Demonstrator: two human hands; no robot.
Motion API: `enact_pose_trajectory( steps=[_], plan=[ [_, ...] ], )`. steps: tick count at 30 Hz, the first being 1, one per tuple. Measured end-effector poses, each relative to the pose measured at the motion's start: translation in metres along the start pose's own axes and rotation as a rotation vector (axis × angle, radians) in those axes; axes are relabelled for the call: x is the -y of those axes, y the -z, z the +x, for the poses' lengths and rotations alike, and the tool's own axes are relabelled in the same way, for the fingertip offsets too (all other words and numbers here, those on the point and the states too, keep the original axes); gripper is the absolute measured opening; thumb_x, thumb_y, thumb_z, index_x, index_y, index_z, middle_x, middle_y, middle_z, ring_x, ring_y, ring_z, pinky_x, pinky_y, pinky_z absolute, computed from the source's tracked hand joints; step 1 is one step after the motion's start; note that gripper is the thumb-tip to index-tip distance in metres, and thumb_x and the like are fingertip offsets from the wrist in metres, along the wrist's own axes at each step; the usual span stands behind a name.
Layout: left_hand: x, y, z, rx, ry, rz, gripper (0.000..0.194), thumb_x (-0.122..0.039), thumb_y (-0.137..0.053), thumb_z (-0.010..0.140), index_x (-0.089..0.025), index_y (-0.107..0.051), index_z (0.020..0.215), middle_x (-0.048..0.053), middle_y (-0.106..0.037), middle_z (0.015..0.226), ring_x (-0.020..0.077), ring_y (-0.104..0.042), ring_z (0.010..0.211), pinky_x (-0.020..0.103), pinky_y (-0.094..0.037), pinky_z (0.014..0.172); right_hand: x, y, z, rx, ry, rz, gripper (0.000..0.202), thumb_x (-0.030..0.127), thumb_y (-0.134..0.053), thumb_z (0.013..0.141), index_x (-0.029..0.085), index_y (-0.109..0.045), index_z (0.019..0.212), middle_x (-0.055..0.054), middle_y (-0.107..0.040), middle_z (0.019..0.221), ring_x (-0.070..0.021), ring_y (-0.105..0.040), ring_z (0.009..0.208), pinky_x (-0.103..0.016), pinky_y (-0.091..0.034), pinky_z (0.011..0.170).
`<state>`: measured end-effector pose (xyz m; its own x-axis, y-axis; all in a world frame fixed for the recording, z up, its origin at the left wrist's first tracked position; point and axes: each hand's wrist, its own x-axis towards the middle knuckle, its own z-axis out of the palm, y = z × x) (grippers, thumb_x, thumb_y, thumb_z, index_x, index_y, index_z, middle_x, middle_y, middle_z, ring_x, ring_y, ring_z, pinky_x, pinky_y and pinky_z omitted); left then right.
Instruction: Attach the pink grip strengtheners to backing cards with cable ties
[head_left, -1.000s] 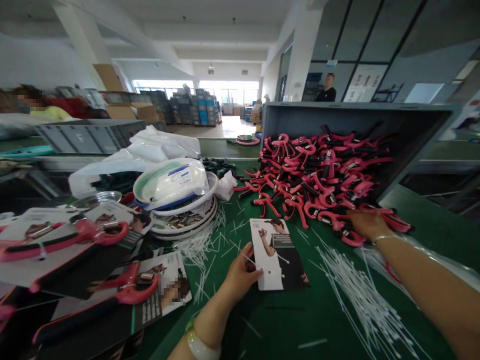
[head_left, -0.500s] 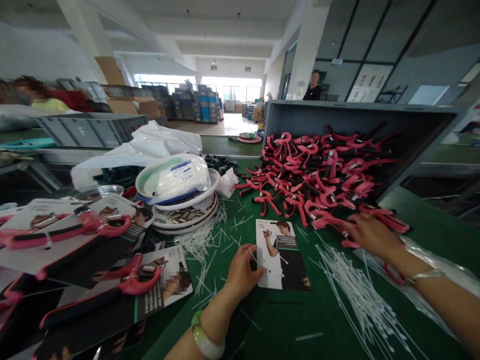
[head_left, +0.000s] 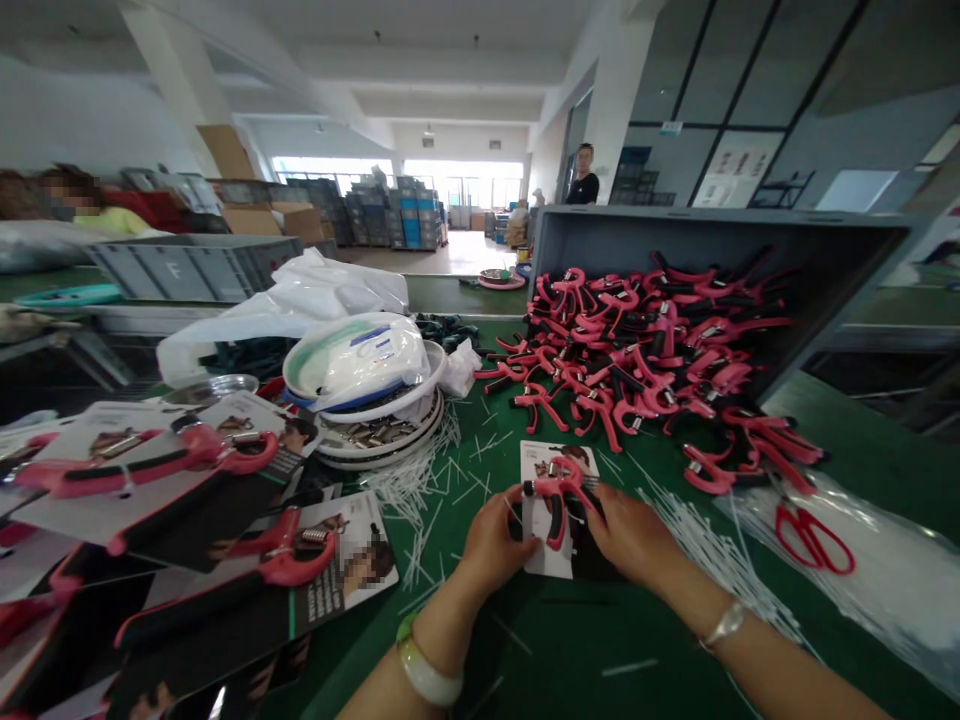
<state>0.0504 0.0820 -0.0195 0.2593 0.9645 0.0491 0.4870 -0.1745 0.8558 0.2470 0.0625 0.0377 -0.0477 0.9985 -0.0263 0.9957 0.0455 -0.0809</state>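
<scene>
A printed card (head_left: 546, 555) lies on the green table in front of me, with a pink and black spring tool (head_left: 559, 487) over it. My right hand (head_left: 630, 530) grips the tool at its right side, its fingertips partly hidden. At the card's left edge, my left hand (head_left: 496, 545) pinches the card between thumb and fingers. White cable ties (head_left: 705, 545) lie fanned out right of the card, partly under my right forearm. A heap of similar pink tools (head_left: 637, 340) spills from a tipped grey crate (head_left: 817, 235).
Cards with tools attached (head_left: 300, 570) are piled at the left. Stacked round trays (head_left: 375, 455) stand behind them near scattered white ties. Red-handled scissors (head_left: 814, 540) lie on clear plastic bags (head_left: 892, 560) at right. Two people are in the background.
My right hand has moved left from the heap to the card, bringing a pink tool with it. The red scissors are now uncovered. A person in the background has shifted left.
</scene>
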Motion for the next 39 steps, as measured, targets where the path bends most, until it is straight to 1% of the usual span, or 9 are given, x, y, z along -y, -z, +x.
enact_pose_trajectory(
  steps=[3,7,9,13,18,22,25,31,39],
  plan=[
    [-0.001,0.005,0.001,0.062,-0.005,-0.120,0.084,-0.005,-0.063,0.055,-0.022,-0.041,0.134,0.007,-0.056,0.121,0.0174,-0.055,0.089,0.033,-0.045,0.087,-0.006,-0.009,-0.017,0.043,0.007,0.112,0.041,0.026,-0.038,0.087,0.010,-0.049,0.124,-0.015,-0.066,0.101,-0.0245,-0.064,0.091,-0.032,-0.046,0.077],
    [0.000,0.010,0.001,0.161,0.070,-0.393,0.077,0.000,-0.056,0.057,-0.020,-0.043,0.131,0.009,-0.052,0.127,0.0161,-0.056,0.091,0.031,-0.048,0.082,-0.011,-0.010,-0.028,0.073,0.038,0.183,0.047,0.036,-0.043,0.085,0.013,-0.050,0.126,-0.011,-0.067,0.093,-0.0244,-0.064,0.085,-0.035,-0.047,0.074],
    [-0.002,0.012,0.002,0.069,0.154,-0.425,0.071,-0.008,-0.059,0.064,-0.021,-0.042,0.132,0.010,-0.050,0.128,0.0156,-0.057,0.086,0.030,-0.050,0.075,-0.013,-0.010,-0.028,0.017,0.088,0.199,0.048,0.034,-0.049,0.082,0.017,-0.051,0.127,-0.011,-0.065,0.101,-0.0240,-0.062,0.089,-0.036,-0.048,0.077],
    [-0.021,0.018,0.015,-0.287,0.025,0.007,0.040,-0.028,-0.064,0.072,-0.021,-0.062,0.111,0.009,-0.053,0.123,0.0227,-0.054,0.102,0.037,-0.044,0.089,-0.014,-0.021,-0.020,-0.132,0.247,0.246,0.030,0.031,-0.051,0.084,0.024,-0.064,0.111,-0.009,-0.064,0.106,-0.0237,-0.060,0.096,-0.036,-0.047,0.080],
    [-0.059,0.006,0.050,-0.025,-0.099,0.465,0.022,-0.039,-0.064,0.074,-0.028,-0.072,0.091,0.006,-0.064,0.115,0.0298,-0.053,0.103,0.042,-0.041,0.087,-0.010,-0.041,-0.008,-0.271,0.298,0.382,0.025,0.028,-0.045,0.089,0.022,-0.069,0.089,-0.008,-0.067,0.091,-0.0207,-0.062,0.085,-0.033,-0.048,0.075],
    [-0.065,-0.019,0.068,0.027,-0.114,0.472,0.014,-0.035,-0.063,0.075,-0.029,-0.074,0.082,0.005,-0.071,0.094,0.0262,-0.059,0.092,0.039,-0.040,0.083,-0.008,-0.048,-0.007,-0.338,0.231,0.638,0.022,0.032,-0.049,0.087,0.022,-0.069,0.086,-0.006,-0.067,0.088,-0.0193,-0.062,0.084,-0.031,-0.048,0.077],
    [-0.059,-0.028,0.070,0.019,-0.134,0.444,0.015,-0.032,-0.060,0.078,-0.030,-0.073,0.084,0.003,-0.071,0.096,0.0242,-0.060,0.093,0.037,-0.039,0.084,-0.006,-0.048,-0.006,-0.351,0.126,0.836,0.025,0.039,-0.052,0.084,0.021,-0.069,0.082,-0.006,-0.067,0.087,-0.0196,-0.062,0.083,-0.030,-0.047,0.076],
    [-0.047,-0.027,0.060,0.016,-0.185,0.387,0.015,-0.026,-0.059,0.079,-0.029,-0.072,0.086,0.000,-0.071,0.099,0.0218,-0.058,0.098,0.041,-0.033,0.094,0.000,-0.046,0.007,-0.264,-0.151,1.106,0.035,0.050,-0.057,0.076,0.017,-0.069,0.076,-0.003,-0.067,0.071,-0.0198,-0.059,0.069,-0.029,-0.044,0.065],
    [-0.041,-0.028,0.056,0.003,-0.186,0.318,0.017,-0.021,-0.057,0.080,-0.030,-0.070,0.086,-0.002,-0.071,0.100,0.0217,-0.056,0.101,0.048,-0.026,0.100,0.000,-0.045,0.012,-0.175,-0.148,1.155,0.036,0.052,-0.059,0.073,0.017,-0.067,0.070,-0.002,-0.064,0.066,-0.0183,-0.056,0.064,-0.028,-0.042,0.062]
  ],
)
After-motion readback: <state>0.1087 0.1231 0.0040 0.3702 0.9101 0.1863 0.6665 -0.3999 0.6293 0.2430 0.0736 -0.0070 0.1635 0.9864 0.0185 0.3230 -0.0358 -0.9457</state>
